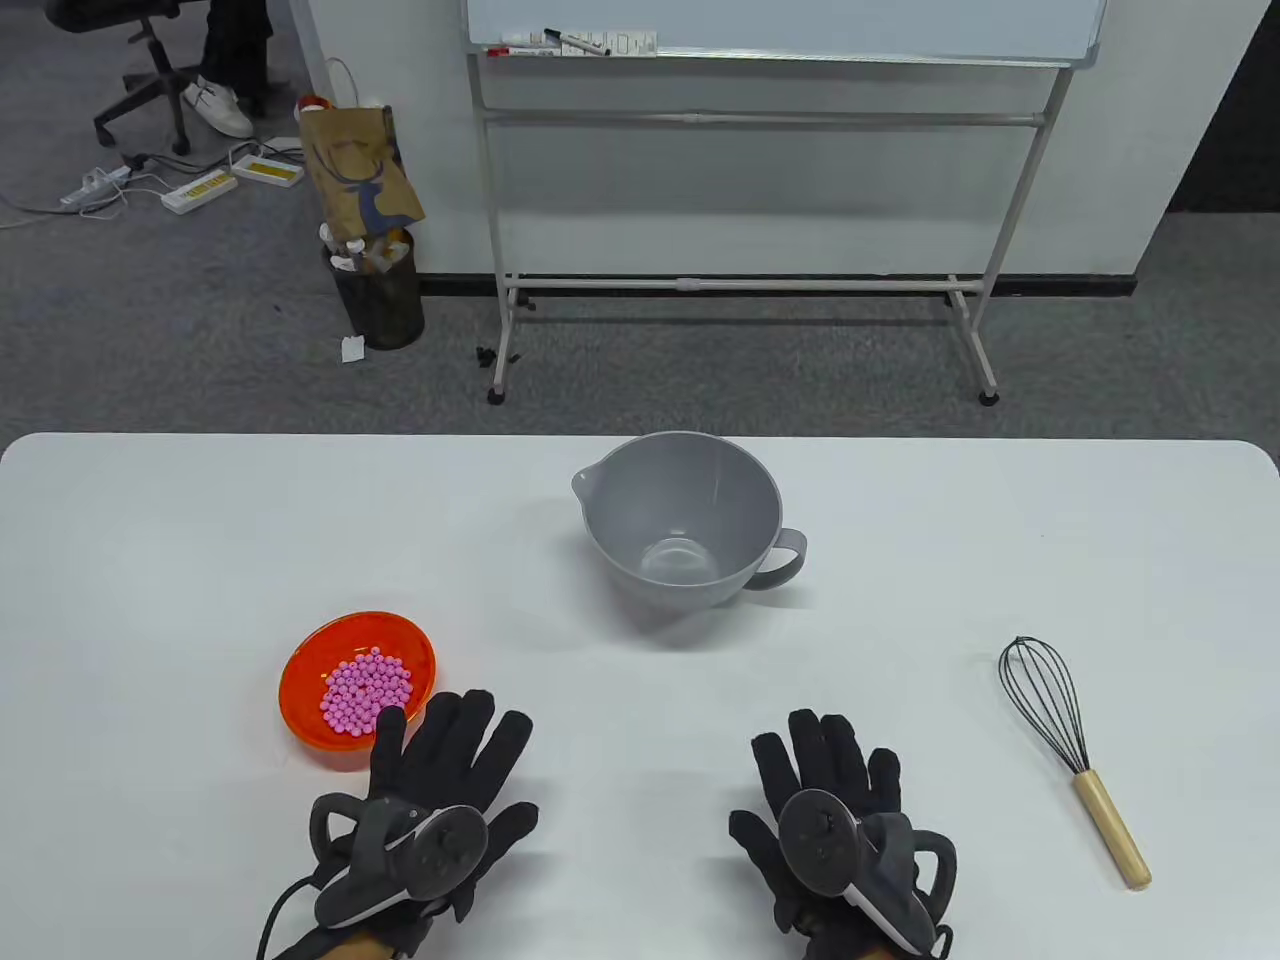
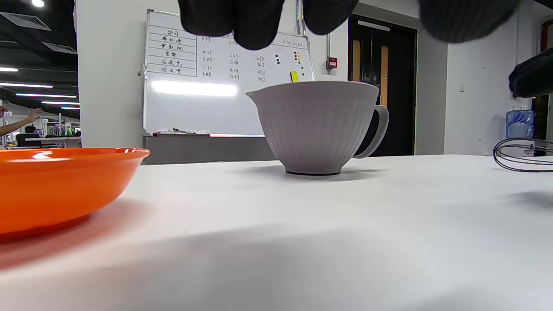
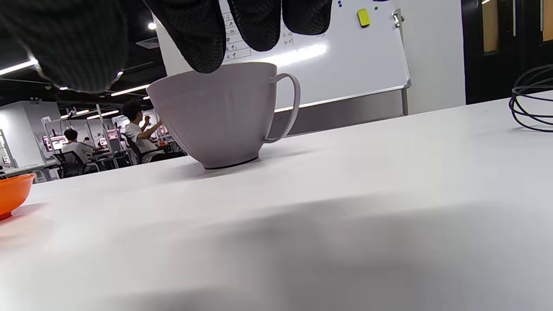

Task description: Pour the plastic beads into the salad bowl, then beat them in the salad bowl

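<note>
The desk [image 1: 200,520] is smooth, so anything spilled will run off. The grey bowl [image 1: 680,520] stands empty mid-desk, well apart from both hands. The orange dish [image 1: 300,690] of pink beads [image 1: 366,692] sits just beside the left hand [image 1: 440,790]; being shallow, it could shed beads if tipped early or carried tilted. The right hand [image 1: 830,800] lies flat, fingers spread, like the left. The whisk [image 1: 1070,745] lies far right; brisk beating could flick light beads out.

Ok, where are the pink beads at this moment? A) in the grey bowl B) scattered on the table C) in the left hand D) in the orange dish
D: the pink beads sit heaped in the orange dish beside the left hand, while the grey bowl is empty.
</note>
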Demonstrator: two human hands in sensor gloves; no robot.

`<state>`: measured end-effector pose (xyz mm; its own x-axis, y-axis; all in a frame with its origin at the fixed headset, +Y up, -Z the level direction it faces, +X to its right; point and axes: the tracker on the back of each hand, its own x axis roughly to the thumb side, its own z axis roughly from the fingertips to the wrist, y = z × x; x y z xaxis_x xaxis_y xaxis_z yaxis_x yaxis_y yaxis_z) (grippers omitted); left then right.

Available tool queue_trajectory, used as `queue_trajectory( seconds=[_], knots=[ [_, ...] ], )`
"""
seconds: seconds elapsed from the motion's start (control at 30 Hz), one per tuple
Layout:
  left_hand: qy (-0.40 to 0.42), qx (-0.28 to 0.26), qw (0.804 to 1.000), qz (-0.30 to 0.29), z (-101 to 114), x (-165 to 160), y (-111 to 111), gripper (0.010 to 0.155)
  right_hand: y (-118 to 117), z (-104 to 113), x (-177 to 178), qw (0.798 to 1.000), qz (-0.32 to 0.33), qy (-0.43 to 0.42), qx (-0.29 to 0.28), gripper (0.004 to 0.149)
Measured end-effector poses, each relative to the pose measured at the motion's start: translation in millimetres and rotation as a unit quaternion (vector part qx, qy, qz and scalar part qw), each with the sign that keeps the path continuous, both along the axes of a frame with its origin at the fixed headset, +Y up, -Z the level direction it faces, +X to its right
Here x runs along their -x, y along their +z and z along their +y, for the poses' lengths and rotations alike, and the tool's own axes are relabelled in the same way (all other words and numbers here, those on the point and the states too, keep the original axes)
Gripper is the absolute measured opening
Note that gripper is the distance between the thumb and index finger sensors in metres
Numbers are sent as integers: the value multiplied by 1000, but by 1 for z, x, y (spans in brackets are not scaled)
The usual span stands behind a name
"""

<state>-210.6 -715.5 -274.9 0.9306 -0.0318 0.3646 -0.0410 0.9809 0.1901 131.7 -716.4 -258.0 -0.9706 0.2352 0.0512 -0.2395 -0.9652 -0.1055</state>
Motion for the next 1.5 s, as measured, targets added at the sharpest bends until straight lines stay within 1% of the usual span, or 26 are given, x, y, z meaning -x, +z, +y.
queue_trajectory(
  seconds=[0.17, 0.23, 0.43, 0.77, 0.97, 1.07, 1.13, 1.27, 1.3, 1.5],
  knots=[
    [-12, -12, 1000, 1, 2, 0, 1, 77, 1, 1, 1, 1000, 2, 4, 0, 74],
    [-5, -6, 1000, 1, 1, 0, 0, 77, 1, 0, 1, 1000, 4, 5, 1, 75],
    [-23, -4, 1000, -5, -2, 0, 2, 77, 2, 0, 2, 1000, -3, 8, 3, 74],
    [-21, -5, 1000, 0, 0, 0, 2, 77, 3, -2, 3, 1000, 1, 12, 4, 74],
    [-23, -9, 1000, 0, 1, 1, 3, 76, 5, 3, 8, 1000, 11, -3, -5, 75],
    [-20, -8, 1000, -2, 0, 1, 3, 76, 3, 5, 13, 1000, 16, -11, -6, 75],
    [-18, -8, 1000, -4, 0, 1, 3, 76, -2, 8, 15, 1000, 19, -17, 2, 75],
    [-15, -5, 1000, -6, 0, 0, 2, 76, -20, 22, 24, 1000, 17, -9, -3, 76],
    [-16, -4, 1000, -6, 0, 0, 2, 76, -29, 29, 28, 1000, 8, -5, -5, 76],
    [-18, -4, 1000, -6, 0, 0, 3, 76, -78, 53, 49, 1000, -11, -13, -17, 79]
  ],
)
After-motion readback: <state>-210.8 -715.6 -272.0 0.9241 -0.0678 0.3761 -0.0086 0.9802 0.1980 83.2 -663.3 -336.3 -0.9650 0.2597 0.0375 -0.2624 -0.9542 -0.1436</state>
